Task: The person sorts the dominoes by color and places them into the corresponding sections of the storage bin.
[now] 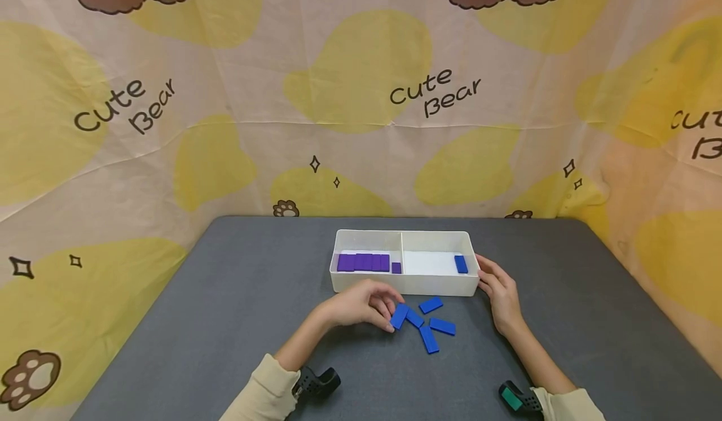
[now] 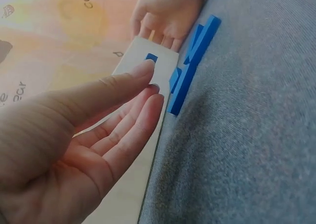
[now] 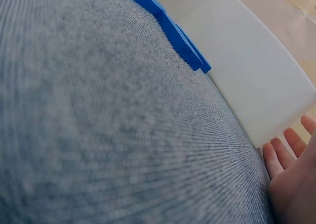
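Observation:
A blue tile [image 1: 399, 316] is pinched in my left hand [image 1: 361, 305], just in front of a white two-compartment box [image 1: 406, 286]. In the left wrist view, the thumb of the left hand [image 2: 98, 130] partly hides what the fingertips grip. Several more blue tiles [image 1: 442, 327] lie loosely on the table beside that hand. Against the box's right end, my right hand [image 1: 501, 296] rests its fingers; the right wrist view shows this hand [image 3: 296, 174] at the box's corner. One blue tile [image 1: 461, 264] lies inside the right compartment, near its end wall.
Several purple tiles [image 1: 363, 262] stand in a row in the left compartment, with a small purple piece [image 1: 397, 268] near the divider. The grey table [image 1: 197, 346] extends around the box. A patterned cloth [image 1: 361, 95] hangs behind it.

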Demonstrator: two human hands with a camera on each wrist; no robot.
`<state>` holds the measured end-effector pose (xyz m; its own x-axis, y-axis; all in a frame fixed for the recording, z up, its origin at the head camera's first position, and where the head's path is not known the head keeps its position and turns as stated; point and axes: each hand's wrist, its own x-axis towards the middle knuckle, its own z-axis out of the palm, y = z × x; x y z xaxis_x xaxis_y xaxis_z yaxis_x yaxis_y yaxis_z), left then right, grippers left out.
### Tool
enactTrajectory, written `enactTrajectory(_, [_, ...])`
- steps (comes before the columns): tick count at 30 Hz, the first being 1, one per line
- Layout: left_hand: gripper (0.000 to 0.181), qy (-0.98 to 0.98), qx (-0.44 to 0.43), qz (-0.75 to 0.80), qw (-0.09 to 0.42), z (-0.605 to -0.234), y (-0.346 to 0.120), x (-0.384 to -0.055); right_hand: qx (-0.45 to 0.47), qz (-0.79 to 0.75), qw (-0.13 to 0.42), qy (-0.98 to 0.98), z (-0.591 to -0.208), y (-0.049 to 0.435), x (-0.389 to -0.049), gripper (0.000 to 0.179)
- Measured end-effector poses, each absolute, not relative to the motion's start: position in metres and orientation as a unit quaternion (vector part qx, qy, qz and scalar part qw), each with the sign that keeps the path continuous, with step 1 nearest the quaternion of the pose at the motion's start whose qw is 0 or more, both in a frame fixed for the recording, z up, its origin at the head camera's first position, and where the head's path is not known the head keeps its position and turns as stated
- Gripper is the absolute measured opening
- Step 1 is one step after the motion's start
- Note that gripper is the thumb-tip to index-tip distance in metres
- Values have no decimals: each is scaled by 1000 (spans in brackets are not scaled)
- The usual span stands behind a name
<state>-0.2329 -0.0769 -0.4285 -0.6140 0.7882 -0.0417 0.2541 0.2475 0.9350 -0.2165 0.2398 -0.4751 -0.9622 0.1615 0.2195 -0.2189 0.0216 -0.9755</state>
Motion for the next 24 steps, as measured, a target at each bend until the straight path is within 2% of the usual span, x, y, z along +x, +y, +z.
enactTrajectory(6, [46,732,341,530,259,-427,-75,-234,20,698,139,-703,-474,239,-216,44])
enactTrajectory(14, [45,752,338,519,226,-417,-67,-236,20,696,140,-704,-475,240,-217,45])
enactTrajectory(24, [46,759,335,513,221,-403,-57,-237,28,701,147,-697,-477,240,-218,44])
